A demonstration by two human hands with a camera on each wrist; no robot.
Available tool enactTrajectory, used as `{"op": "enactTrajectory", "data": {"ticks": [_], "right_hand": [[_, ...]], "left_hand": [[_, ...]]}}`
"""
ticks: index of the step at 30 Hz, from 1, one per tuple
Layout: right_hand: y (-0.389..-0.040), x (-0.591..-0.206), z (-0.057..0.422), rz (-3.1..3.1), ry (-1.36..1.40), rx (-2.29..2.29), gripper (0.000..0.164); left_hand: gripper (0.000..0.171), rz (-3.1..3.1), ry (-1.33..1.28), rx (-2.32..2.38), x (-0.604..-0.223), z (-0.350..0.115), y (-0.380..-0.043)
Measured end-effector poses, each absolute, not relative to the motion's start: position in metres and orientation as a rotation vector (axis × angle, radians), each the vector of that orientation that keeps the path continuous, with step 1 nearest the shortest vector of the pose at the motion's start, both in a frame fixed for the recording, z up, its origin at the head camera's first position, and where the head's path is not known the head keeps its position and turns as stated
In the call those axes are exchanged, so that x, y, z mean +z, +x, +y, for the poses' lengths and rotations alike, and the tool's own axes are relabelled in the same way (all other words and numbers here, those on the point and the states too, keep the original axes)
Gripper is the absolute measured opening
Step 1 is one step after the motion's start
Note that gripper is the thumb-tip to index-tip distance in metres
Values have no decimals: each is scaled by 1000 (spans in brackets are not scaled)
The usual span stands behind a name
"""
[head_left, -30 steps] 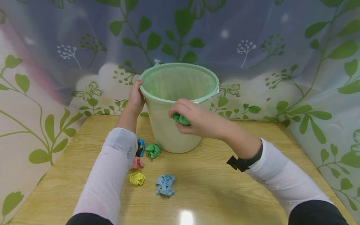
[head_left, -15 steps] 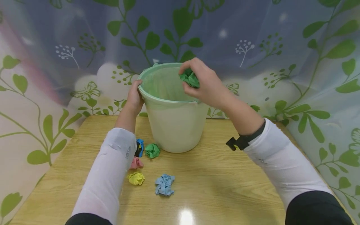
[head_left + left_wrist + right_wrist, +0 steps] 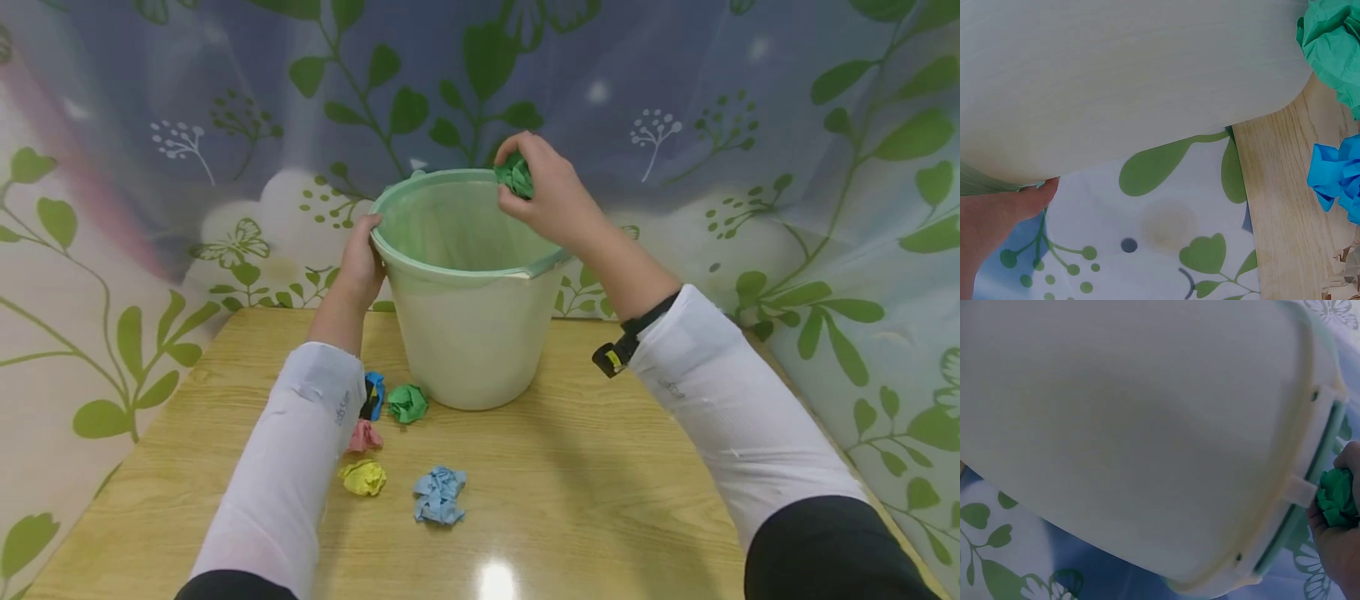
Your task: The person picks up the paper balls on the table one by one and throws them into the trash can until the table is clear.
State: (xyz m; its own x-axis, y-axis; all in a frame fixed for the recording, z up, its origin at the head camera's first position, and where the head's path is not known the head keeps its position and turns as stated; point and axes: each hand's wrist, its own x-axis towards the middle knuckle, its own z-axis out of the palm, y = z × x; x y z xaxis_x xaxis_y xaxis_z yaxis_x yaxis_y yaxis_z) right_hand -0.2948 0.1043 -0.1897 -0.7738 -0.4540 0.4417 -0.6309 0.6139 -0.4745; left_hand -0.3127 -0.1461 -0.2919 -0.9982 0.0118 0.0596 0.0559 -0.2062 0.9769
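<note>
A pale green bucket (image 3: 472,342) stands upright on the table. My left hand (image 3: 363,265) grips its left rim, thumb on the lip; in the left wrist view fingertips (image 3: 1041,194) show at the bucket's edge. Over the far right part of the opening, my right hand (image 3: 551,187) holds a crumpled green paper ball (image 3: 516,176) between thumb and fingers. The same ball (image 3: 1337,497) appears beside the rim in the right wrist view. A second green paper ball (image 3: 408,403) lies by the bucket's base.
On the wooden table (image 3: 570,500) lie crumpled paper balls: light blue (image 3: 439,495), yellow (image 3: 363,477), pink (image 3: 364,436) and a blue one (image 3: 378,387), the last two partly hidden by my left arm. A leaf-patterned curtain (image 3: 675,167) rises behind the table.
My right hand has lifted the green paper ball from in front of the bucket up past its rim, to above the far right of the opening. The left hand stays at the rim.
</note>
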Motion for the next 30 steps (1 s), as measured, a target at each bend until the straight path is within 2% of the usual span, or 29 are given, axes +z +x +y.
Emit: {"op": "enactTrajectory", "data": {"ticks": [14, 30], "right_hand": [[-323, -212, 105, -2844, 920, 799, 36], [-323, -214, 102, -2952, 997, 602, 63]], "left_hand": [[59, -1980, -102, -2400, -294, -144, -313], [58, -1975, -103, -2396, -294, -146, -313]]}}
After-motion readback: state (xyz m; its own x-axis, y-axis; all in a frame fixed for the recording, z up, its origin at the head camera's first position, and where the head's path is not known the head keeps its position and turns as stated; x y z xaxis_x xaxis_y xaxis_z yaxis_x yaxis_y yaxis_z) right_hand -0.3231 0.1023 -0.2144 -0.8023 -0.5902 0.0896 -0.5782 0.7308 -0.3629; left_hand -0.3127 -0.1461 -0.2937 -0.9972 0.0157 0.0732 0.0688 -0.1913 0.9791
